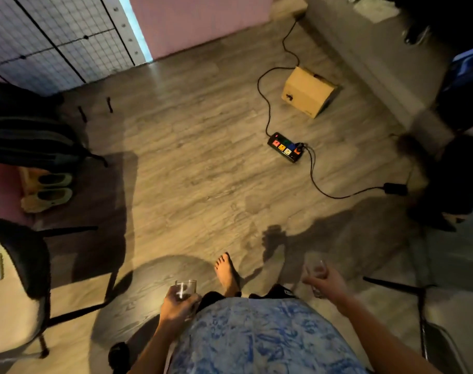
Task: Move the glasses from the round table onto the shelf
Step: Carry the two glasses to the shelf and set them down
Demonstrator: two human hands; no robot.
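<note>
I look down at a wooden floor while standing. My left hand grips a clear drinking glass upright at waist height, low in the frame. My right hand holds a second clear glass, blurred by motion, out to the right of my body. My bare foot is stepping forward between the two hands. Neither the round table nor the shelf can be identified in this view.
A power strip with coloured sockets and its cables lies on the floor ahead, with a cardboard box behind it. A chair stands at the left, slippers beyond it. A wire grid panel leans at the far left.
</note>
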